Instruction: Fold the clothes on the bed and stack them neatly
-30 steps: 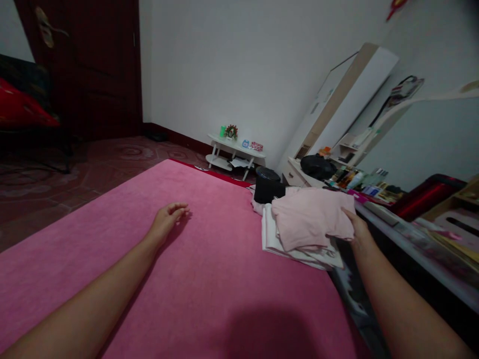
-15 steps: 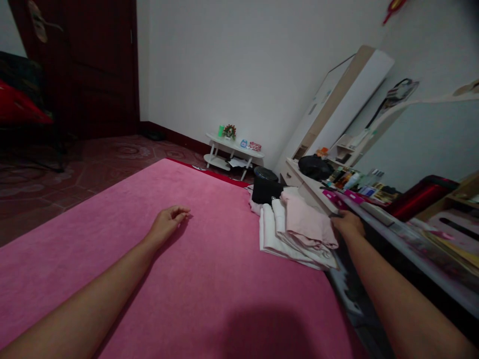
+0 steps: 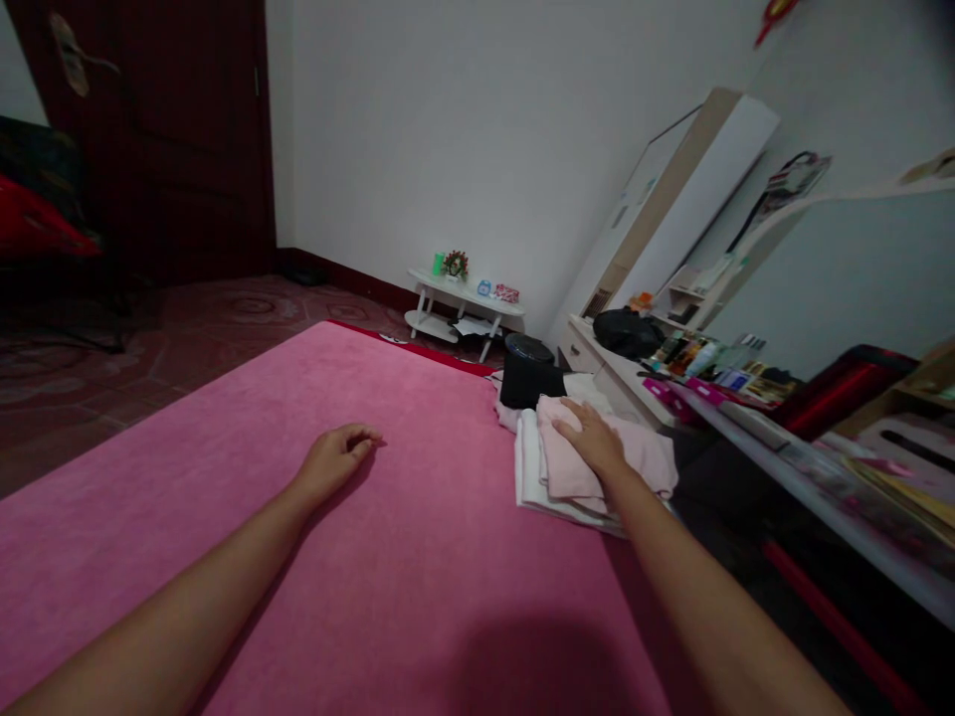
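Note:
A stack of folded clothes lies at the right edge of a pink blanket (image 3: 418, 517). A pale pink garment (image 3: 642, 452) is on top and white garments (image 3: 531, 467) are beneath. My right hand (image 3: 593, 438) lies flat on the pink garment with its fingers stretched out, palm down. My left hand (image 3: 335, 459) rests on the blanket to the left of the stack, fingers loosely curled, holding nothing.
A black box (image 3: 531, 378) stands just behind the stack. To the right runs a cluttered desk (image 3: 746, 418) with bottles and a black bag (image 3: 627, 333). A small white table (image 3: 463, 303) stands by the far wall. A dark door (image 3: 164, 129) is at the back left.
My right hand let go of the pink garment at the stack's right side, then moved left onto its top. The garment now lies folded on the stack. My left hand stayed put.

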The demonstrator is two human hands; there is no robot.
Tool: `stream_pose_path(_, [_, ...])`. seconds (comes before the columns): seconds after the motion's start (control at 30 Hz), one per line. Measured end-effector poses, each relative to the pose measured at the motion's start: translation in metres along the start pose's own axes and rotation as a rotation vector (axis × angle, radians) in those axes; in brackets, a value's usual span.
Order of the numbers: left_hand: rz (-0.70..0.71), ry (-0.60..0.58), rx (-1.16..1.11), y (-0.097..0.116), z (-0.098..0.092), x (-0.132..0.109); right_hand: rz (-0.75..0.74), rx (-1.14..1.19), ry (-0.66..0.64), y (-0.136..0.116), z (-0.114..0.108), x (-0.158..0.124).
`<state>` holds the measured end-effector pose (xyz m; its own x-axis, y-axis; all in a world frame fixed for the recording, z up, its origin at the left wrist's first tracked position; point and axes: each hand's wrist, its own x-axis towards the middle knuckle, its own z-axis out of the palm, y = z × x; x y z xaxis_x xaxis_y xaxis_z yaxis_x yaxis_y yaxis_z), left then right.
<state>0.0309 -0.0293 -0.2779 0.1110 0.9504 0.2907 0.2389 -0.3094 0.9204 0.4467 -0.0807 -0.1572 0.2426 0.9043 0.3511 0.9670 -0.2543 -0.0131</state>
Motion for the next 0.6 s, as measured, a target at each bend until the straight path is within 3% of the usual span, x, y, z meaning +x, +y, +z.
stream_pose_path(0.07, [0.043,-0.020,0.069,0.002,0.000,-0.001,-0.038,-0.048,0.008,-0.009,-0.002,-0.008])
stream_pose_path(0.23, [0.075,-0.028,0.082,0.003,-0.001,-0.003,-0.038,-0.159,0.249,-0.035,0.007,-0.036])
stream_pose_path(0.37, [0.074,-0.024,0.078,0.000,0.000,-0.003,-0.069,-0.183,0.315,-0.042,0.010,-0.057])
stream_pose_path(0.47, [0.078,-0.027,0.094,-0.002,0.000,-0.003,-0.097,-0.161,0.306,-0.049,0.010,-0.073])
stream_pose_path(0.6, [0.101,-0.058,0.156,0.001,0.001,-0.005,-0.221,-0.049,0.175,-0.078,0.022,-0.094])
